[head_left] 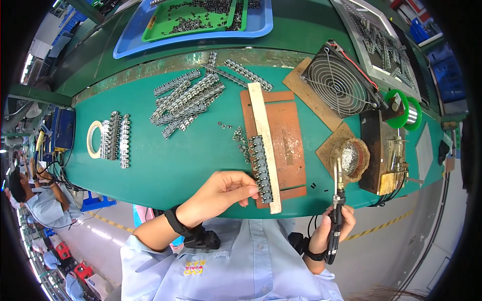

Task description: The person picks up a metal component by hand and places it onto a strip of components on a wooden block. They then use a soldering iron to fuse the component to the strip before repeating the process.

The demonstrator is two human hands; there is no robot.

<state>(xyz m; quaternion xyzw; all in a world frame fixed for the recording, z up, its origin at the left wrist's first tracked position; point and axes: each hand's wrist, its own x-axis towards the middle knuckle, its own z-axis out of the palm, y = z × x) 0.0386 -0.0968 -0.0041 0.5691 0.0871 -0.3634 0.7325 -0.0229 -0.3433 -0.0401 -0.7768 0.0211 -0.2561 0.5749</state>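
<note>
My left hand (219, 193) has its thumb and forefinger closed on the near left edge of a strip of small metal-and-black components (259, 168). That strip lies along a pale wooden bar (263, 135) on a reddish-brown board (287, 145). My right hand (337, 227) is wrapped round the black handle of a soldering iron (337, 200), held upright, two thin metal prongs pointing away from me. Its tip overlaps the edge of a round brown dish (350, 159) holding silvery bits; contact I cannot tell. Small loose parts (241, 144) lie left of the strip.
A pile of component strips (188, 103) lies at the back; more stand by a tape roll (94, 139) at left. On the right are a fan (339, 80), a green solder spool (412, 114) and a metal block (370, 150). Green trays (150, 32) sit behind. Another person (50, 203) works far left.
</note>
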